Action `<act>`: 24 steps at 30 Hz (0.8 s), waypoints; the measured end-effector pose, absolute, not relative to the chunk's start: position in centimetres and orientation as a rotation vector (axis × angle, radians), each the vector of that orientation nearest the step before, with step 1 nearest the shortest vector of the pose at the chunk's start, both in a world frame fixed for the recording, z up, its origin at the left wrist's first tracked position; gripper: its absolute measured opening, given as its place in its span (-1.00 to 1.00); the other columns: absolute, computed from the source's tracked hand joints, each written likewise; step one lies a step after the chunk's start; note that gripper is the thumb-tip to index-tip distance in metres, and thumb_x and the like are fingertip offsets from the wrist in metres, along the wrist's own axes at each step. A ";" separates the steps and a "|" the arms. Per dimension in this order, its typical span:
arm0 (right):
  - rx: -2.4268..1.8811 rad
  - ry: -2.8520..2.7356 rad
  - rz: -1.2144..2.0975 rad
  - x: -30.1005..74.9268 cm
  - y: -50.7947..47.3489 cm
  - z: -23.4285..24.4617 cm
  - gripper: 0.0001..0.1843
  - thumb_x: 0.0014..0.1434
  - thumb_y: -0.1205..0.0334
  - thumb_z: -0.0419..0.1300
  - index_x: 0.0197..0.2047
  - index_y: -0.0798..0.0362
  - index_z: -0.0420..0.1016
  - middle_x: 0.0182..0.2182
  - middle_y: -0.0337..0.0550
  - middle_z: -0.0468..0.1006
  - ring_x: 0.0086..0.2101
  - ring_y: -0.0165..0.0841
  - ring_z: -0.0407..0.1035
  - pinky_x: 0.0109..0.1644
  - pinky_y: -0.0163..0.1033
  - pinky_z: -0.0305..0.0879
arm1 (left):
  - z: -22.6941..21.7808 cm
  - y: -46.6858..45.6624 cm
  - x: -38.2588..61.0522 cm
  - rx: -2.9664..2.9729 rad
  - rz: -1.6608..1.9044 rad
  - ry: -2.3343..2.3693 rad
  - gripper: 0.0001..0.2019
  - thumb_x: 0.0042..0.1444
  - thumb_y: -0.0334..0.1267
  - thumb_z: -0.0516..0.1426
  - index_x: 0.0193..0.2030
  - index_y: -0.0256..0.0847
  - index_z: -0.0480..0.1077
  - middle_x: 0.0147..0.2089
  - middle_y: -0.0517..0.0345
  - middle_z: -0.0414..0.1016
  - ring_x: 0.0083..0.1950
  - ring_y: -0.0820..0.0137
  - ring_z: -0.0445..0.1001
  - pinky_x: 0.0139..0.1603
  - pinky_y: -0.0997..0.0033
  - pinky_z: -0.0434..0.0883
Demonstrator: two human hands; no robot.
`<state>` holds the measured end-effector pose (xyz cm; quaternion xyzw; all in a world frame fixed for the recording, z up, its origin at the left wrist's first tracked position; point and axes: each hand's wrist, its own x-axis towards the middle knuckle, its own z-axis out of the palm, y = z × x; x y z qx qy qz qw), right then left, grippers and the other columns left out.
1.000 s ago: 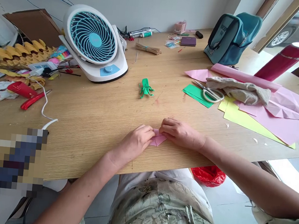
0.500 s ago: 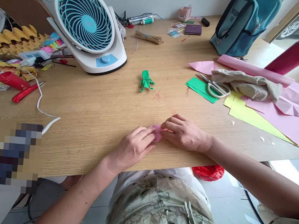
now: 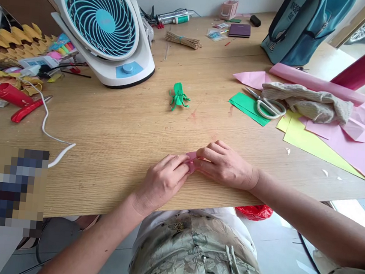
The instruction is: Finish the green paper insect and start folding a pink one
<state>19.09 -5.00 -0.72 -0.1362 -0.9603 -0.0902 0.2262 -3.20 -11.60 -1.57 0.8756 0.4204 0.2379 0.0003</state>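
Note:
A small folded piece of pink paper (image 3: pixel 192 157) lies near the front edge of the wooden table, between my two hands. My left hand (image 3: pixel 166 179) grips its left side, fingers pressed together on it. From the right, my right hand (image 3: pixel 223 164) pinches the other side with bent fingers. Much of the paper is hidden under the fingertips. Beyond the hands stands a green origami figure (image 3: pixel 179 96) with thin folded legs.
A white fan (image 3: pixel 124 69) stands at the back left. To the right are scissors (image 3: pixel 269 107) on green paper (image 3: pixel 248 109), yellow paper (image 3: pixel 317 150), pink sheets (image 3: pixel 361 154) and a grey cloth (image 3: pixel 308 101). A white cable (image 3: pixel 45 119) and red-handled tool (image 3: pixel 26 111) lie left.
Both hands stay on the pink paper, and their fingers have shifted slightly; less of the paper's lower part shows between them. The camera view has moved a little.

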 end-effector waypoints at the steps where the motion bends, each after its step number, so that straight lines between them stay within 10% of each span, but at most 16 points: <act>1: -0.366 -2.646 -0.232 19.1 -5.0 -0.8 -0.79 0.41 0.31 0.06 -0.23 0.09 0.49 -0.20 -0.05 0.51 -0.31 -0.30 0.18 -0.22 -0.14 0.05 | -1.6 -11.6 -3.2 2.742 0.742 1.322 -0.87 0.33 -0.35 0.09 -0.10 -0.20 0.47 0.07 0.01 0.58 -0.01 0.31 0.54 0.06 0.27 0.49; 24: -0.395 -2.651 0.133 18.7 -5.3 -2.2 -0.81 0.38 0.38 0.06 -0.23 0.13 0.47 -0.36 -0.10 0.45 -0.37 -0.36 0.29 -0.23 -0.20 0.16 | -1.7 -13.0 -1.8 2.418 0.873 1.468 -0.87 0.28 -0.43 0.11 -0.16 -0.17 0.46 0.02 0.01 0.58 0.11 0.24 0.52 0.12 0.16 0.52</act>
